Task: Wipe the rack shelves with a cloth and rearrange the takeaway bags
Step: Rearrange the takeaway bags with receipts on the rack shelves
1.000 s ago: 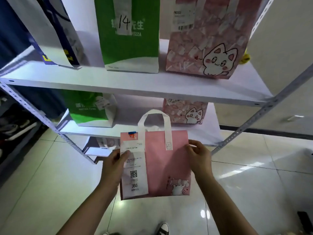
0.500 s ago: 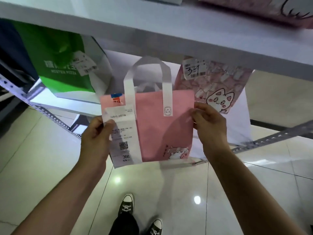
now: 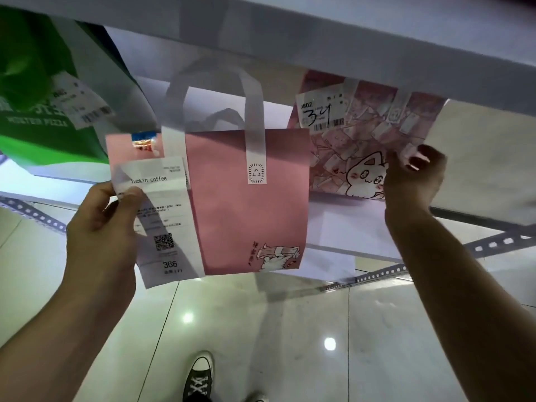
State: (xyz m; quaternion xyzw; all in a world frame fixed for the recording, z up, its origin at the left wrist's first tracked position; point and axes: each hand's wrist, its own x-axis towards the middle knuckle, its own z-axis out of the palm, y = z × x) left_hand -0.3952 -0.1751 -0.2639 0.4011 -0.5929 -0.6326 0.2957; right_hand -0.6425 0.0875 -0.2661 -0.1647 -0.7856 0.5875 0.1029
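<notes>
A small pink bag (image 3: 249,204) with white handles hangs in front of the lower rack shelf (image 3: 356,230). My left hand (image 3: 101,227) grips its left edge, thumb over the white receipt (image 3: 168,224) marked 366. My right hand (image 3: 412,181) has left that bag and holds the lower right corner of the pink cat-print bag (image 3: 365,146), tagged 34, which stands on the lower shelf. A green pizza bag (image 3: 37,91) with a tag stands on the same shelf at the left.
The upper shelf (image 3: 348,44) runs close overhead across the top. Perforated metal rack posts (image 3: 377,275) slant at the right and left. Glossy tiled floor lies below, with my shoes (image 3: 198,378) at the bottom centre.
The view dropped below the upper shelf and closer to the lower one. My right hand let go of the small pink bag and moved right onto the cat-print bag. My left hand still holds the small bag.
</notes>
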